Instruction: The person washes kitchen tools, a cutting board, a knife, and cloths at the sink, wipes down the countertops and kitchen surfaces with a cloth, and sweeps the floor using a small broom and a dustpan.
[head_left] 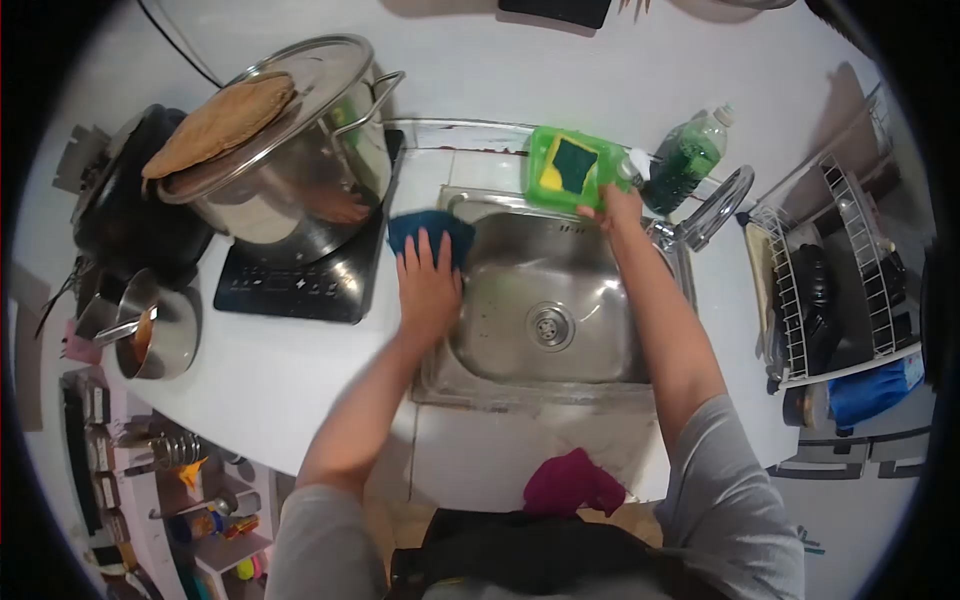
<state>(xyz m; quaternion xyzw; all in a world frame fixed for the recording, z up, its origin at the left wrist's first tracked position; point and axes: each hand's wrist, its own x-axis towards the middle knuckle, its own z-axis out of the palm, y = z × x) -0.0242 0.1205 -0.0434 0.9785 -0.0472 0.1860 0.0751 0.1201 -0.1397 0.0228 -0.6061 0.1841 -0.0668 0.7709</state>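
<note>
My left hand [430,275] lies with fingers stretched out over a dark blue cloth [458,232] at the sink's left rim. At the back of the sink, my right hand [618,208] has its fingers closed at the near right corner of a green tray [545,188]. On that tray rests a yellow and green sponge [573,166]. A white cap or nozzle [637,162] shows just beyond my right fingers; what it belongs to is partly hidden. The steel sink [500,335] lies between my arms, its drain visible.
Left stands a large lidded pot [365,160] on a black induction cooker [290,285], with a small saucepan [180,345] nearby. A green soap bottle [690,155] and faucet [722,208] flank the sink's back right. A dish rack [790,290] stands right; a magenta cloth [572,483] hangs in front.
</note>
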